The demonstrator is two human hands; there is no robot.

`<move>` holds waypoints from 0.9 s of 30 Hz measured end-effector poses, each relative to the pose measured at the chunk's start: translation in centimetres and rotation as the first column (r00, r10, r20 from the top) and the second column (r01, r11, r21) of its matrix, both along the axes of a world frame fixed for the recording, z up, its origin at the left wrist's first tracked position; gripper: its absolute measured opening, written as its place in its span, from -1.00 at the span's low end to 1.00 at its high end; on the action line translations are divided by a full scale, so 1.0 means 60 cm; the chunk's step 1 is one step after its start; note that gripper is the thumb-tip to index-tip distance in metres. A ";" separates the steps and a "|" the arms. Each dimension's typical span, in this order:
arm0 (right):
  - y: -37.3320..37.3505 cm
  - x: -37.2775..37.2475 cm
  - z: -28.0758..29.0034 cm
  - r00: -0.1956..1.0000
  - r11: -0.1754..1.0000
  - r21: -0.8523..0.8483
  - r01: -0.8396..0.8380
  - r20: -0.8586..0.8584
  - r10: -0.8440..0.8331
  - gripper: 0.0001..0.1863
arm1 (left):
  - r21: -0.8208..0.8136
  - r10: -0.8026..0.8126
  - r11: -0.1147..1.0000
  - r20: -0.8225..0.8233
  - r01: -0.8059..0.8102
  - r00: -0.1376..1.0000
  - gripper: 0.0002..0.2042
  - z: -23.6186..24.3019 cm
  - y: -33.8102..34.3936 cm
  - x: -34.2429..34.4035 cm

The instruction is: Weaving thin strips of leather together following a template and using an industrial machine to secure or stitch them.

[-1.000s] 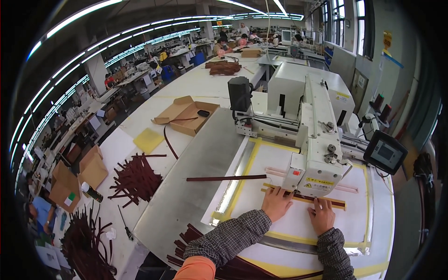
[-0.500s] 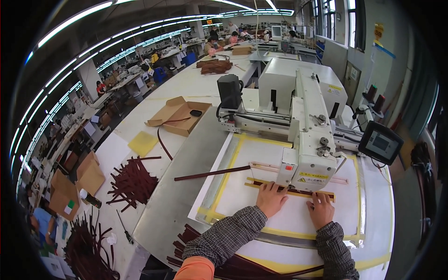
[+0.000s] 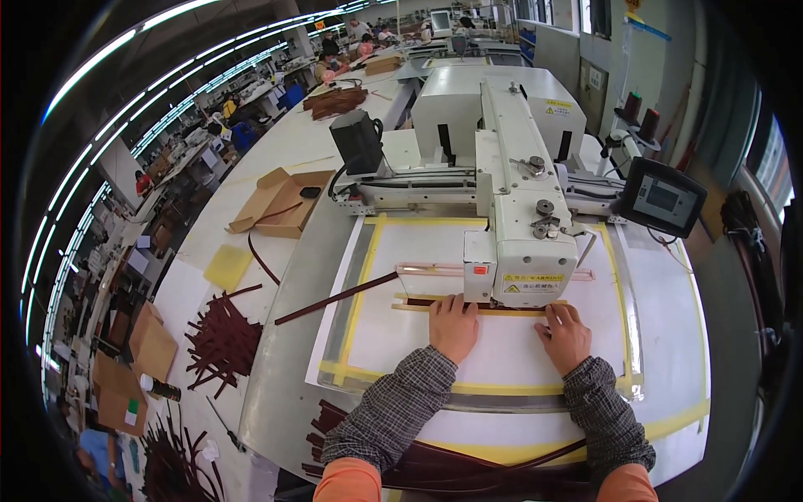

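A dark maroon strap (image 3: 421, 304) lies in a yellow-edged slot on the white work sheet (image 3: 502, 351), under the head of a white sewing machine (image 3: 527, 243). My left hand (image 3: 454, 329) has its fingers bent and closed on the strap, left of the machine head. At the strap's right end my right hand (image 3: 566, 337) curls its fingertips down onto it. The fingers and the machine head hide part of the strap. Another maroon strap (image 3: 336, 298) lies slantwise over the sheet's left edge, close to a pale pink strip frame (image 3: 435, 269).
Left of the machine lie a pile of maroon straps (image 3: 224, 339), a yellow pad (image 3: 227, 268), an open cardboard box (image 3: 293, 219) and a screwdriver (image 3: 224, 425). More straps (image 3: 452, 468) lie near my forearms. A control screen (image 3: 661, 197) stands at the right.
The view has shifted, so the machine and table sit further left and higher. My hands stay at the strap, and my right thumb now stands further out from the fingers.
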State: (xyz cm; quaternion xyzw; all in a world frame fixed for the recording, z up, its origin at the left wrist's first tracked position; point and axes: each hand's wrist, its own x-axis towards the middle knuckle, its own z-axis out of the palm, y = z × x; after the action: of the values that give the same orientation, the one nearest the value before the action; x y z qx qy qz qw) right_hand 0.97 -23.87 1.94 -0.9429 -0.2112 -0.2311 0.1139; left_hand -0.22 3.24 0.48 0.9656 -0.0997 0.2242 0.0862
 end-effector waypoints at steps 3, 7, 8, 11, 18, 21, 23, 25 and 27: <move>0.007 -0.002 0.005 0.999 1.000 0.001 -0.025 -0.047 0.025 -0.56 | -0.075 -0.101 0.992 0.058 0.106 0.993 -0.71 0.006 -0.014 -0.006; 0.006 -0.003 0.004 0.998 0.999 -0.010 -0.043 -0.046 0.042 -0.53 | -0.072 -0.113 0.990 0.116 0.122 0.987 -0.70 0.012 -0.023 -0.003; 0.006 -0.002 0.005 0.999 1.000 -0.009 -0.019 -0.030 0.018 -0.53 | -0.061 -0.098 0.993 0.108 0.105 0.989 -0.70 0.012 -0.019 -0.002; 0.005 0.003 0.005 0.999 0.999 -0.010 0.037 -0.035 -0.038 -0.55 | -0.033 -0.069 0.997 0.061 0.071 0.996 -0.71 0.017 -0.006 0.004; 0.007 0.014 -0.003 0.998 0.997 0.067 -0.043 -0.036 0.046 -0.63 | -0.018 -0.100 0.995 0.020 0.100 0.995 -0.66 0.008 -0.008 0.005; 0.012 0.011 -0.001 0.998 0.997 0.057 -0.056 -0.039 0.058 -0.63 | 0.014 -0.112 0.994 0.025 0.111 0.993 -0.63 0.013 -0.020 0.001; 0.018 0.008 -0.003 0.997 0.997 0.052 -0.065 -0.041 0.067 -0.63 | 0.023 -0.113 0.993 0.008 0.113 0.994 -0.62 0.012 -0.021 -0.002; 0.024 0.009 -0.003 0.996 0.996 0.045 -0.075 -0.036 0.077 -0.62 | 0.031 -0.115 0.993 -0.001 0.115 0.993 -0.61 0.012 -0.021 -0.001; 0.030 0.009 -0.001 0.995 0.994 0.058 -0.097 -0.031 0.099 -0.61 | 0.036 -0.112 0.993 0.008 0.112 0.994 -0.62 0.012 -0.020 -0.001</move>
State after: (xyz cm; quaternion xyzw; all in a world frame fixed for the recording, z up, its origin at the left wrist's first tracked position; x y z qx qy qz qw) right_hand 1.51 -22.07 1.87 -0.9315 -0.2490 -0.2152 0.1551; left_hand -0.27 2.05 1.23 0.9587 -0.1580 0.2221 0.0811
